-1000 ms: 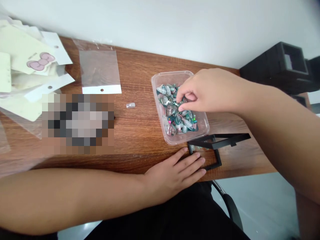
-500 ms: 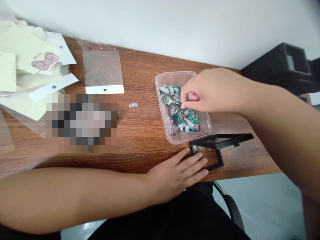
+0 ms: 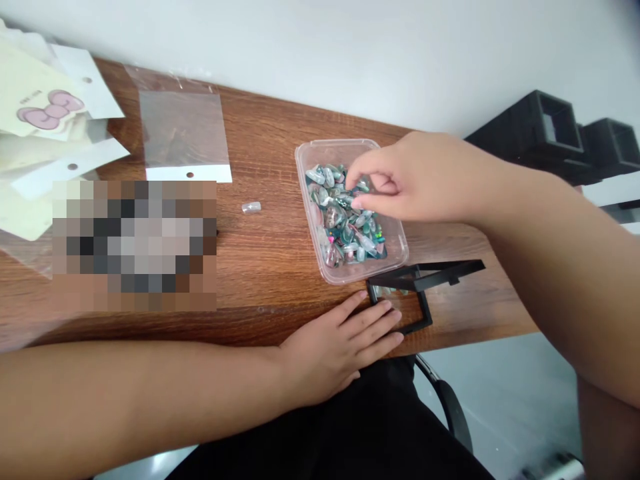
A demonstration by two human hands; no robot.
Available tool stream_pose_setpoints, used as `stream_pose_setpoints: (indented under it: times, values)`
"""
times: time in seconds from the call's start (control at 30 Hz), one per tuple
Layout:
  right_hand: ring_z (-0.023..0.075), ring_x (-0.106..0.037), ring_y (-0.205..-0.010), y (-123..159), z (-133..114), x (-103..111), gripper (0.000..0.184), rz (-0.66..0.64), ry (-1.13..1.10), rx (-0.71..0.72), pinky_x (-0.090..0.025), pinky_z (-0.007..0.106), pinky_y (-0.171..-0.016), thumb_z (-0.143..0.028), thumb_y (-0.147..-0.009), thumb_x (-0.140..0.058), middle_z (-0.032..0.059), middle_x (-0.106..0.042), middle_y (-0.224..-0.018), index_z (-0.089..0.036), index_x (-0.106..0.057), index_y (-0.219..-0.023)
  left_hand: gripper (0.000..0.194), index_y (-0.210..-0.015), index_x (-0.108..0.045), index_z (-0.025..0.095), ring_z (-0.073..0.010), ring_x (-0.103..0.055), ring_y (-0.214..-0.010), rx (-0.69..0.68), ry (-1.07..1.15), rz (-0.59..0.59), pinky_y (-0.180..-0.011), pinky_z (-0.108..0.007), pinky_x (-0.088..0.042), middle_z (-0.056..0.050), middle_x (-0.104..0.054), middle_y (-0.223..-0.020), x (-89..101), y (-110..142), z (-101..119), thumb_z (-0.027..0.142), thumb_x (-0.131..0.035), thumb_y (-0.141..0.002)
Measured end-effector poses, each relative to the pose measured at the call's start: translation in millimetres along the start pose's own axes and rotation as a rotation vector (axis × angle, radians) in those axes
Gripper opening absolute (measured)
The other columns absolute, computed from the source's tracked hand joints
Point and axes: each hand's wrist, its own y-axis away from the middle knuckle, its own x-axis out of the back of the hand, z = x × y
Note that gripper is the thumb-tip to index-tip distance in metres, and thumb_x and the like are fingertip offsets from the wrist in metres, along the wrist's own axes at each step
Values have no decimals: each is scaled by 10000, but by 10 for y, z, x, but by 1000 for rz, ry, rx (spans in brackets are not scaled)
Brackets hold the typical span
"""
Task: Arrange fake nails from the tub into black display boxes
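Note:
A clear plastic tub (image 3: 311, 148) full of small teal, grey and pink fake nails (image 3: 345, 233) stands on the brown wooden table (image 3: 270, 267). My right hand (image 3: 405, 177) reaches into the tub from the right, thumb and forefinger pinched together among the nails; what they grip is too small to make out. My left hand (image 3: 345, 340) lies flat with fingers stretched out at the table's front edge, its fingertips on an open black frame case (image 3: 425, 293). A single pale nail (image 3: 251, 207) lies loose on the table left of the tub.
A clear cellophane bag with a white header (image 3: 183, 133) lies at the back. Cream cards, one with a pink bow (image 3: 47, 110), pile up at the far left. Black box frames (image 3: 550, 130) are stacked at the right. A blurred patch covers the table's left middle.
My right hand's pinch has shifted a little within the tub. The view has drifted, so everything sits slightly further left. My left hand stays flat on the frame case.

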Motion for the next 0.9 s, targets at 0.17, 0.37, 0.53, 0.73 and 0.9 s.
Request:
stream_pose_setpoints:
  times: [0.17,0.37,0.53,0.73,0.9]
  values:
    - [176,-542,-721,-127,-50,-129,366,35,140,83,-246,310,-640,-318,-890,-535,51,-696,-854,-270,-734,-1194,729,-1609,-404,263,-224,-269,-1606,0,3,-6,-1306,-460,-264,-14,-307,-1721,6,12,2,534,-586,-956]
    - [187,-548,-724,-157,-76,-131,309,55,208,109,-219,322,-642,-271,-914,-500,63,-698,-806,-267,-769,-1067,735,-1612,-397,263,-221,-273,-1604,-2,1,-13,-1305,-464,-262,-13,-308,-1721,16,6,-1,539,-581,-957]
    - [223,-601,-756,-176,-28,-115,299,57,204,77,-290,342,-662,-297,-902,-512,56,-717,-772,-253,-780,-1028,717,-1602,-418,265,-224,-282,-1600,2,-1,1,-1297,-452,-275,-6,-332,-1711,36,1,-3,538,-582,-960]
    - [192,-616,-765,-75,-4,32,180,91,20,62,-358,347,-659,-312,-883,-608,27,-725,-815,-257,-778,-901,715,-1601,-419,271,-227,-283,-1601,0,4,-9,-1294,-449,-278,-4,-324,-1713,46,1,-7,535,-582,-957]
    - [165,-633,-774,158,54,75,101,289,-451,95,-477,347,-720,-323,-843,-754,33,-755,-886,-227,-783,-845,703,-1596,-428,272,-222,-280,-1602,-1,12,-7,-1293,-448,-283,-1,-335,-1708,45,-1,-14,528,-581,-960]
